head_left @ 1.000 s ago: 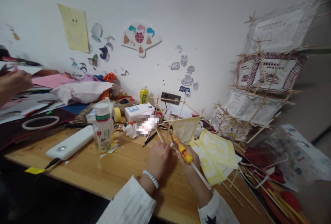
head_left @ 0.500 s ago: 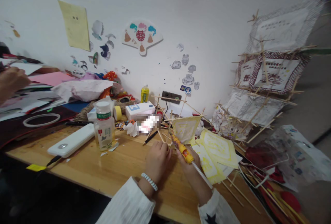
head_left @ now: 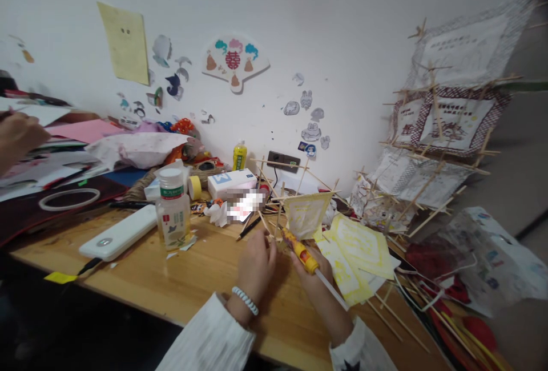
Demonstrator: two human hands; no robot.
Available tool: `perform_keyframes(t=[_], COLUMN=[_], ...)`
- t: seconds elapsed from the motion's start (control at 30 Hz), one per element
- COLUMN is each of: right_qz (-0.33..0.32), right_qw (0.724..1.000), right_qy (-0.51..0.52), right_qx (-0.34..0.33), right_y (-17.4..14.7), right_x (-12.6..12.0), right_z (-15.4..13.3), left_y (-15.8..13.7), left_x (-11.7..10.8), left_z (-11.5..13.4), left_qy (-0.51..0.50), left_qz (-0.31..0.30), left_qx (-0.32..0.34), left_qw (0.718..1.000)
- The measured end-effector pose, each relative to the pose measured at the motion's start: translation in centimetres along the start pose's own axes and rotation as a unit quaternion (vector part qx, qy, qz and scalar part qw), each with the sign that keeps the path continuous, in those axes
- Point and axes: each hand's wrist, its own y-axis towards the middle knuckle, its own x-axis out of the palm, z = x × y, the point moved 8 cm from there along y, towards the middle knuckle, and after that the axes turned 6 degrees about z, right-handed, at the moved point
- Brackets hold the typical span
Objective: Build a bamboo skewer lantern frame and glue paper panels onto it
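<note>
My right hand (head_left: 314, 274) is closed around a yellow-orange hot glue gun (head_left: 305, 255), from whose back end a long pale glue stick (head_left: 331, 290) sticks out. The gun's tip points away from me, toward the base of a wooden stick frame (head_left: 302, 178). Beside it, my left hand (head_left: 257, 259) has its fingers curled in a pinch at the frame's lower sticks; the fingertips are partly hidden. A small yellow-edged paper panel (head_left: 309, 213) hangs on the frame. More yellow-patterned sheets (head_left: 363, 245) lie right of my right hand.
A clear bottle (head_left: 172, 217) and a white power bank (head_left: 120, 233) stand left on the wooden desk (head_left: 205, 291). A black pencil (head_left: 248, 228) lies before the frame. Tiered stick-and-paper lanterns (head_left: 449, 120) rise at right. Another person's hand (head_left: 19, 137) is far left.
My left hand has shifted slightly left and its fingers have opened a little away from the glue gun. The glue gun has moved slightly left and down. The other person's hand moved slightly.
</note>
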Motion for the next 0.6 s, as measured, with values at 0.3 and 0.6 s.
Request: perform_keyframes(t=[0.3, 0.6], right_qz=[-0.032, -0.051], right_qw=[0.998, 0.999], right_qy=[-0.032, 0.015], right_qx=[-0.038, -0.005], right_y=[0.25, -0.29], right_x=[0.21, 0.29], right_z=[-1.03, -0.41], left_y=[0.06, -0.06], left_x=[0.33, 0.52], left_z=[-0.36, -0.76], left_qy=[-0.025, -0.045], left_qz=[-0.021, -0.028], left_qx=[-0.031, -0.045], left_qw=[0.999, 0.998])
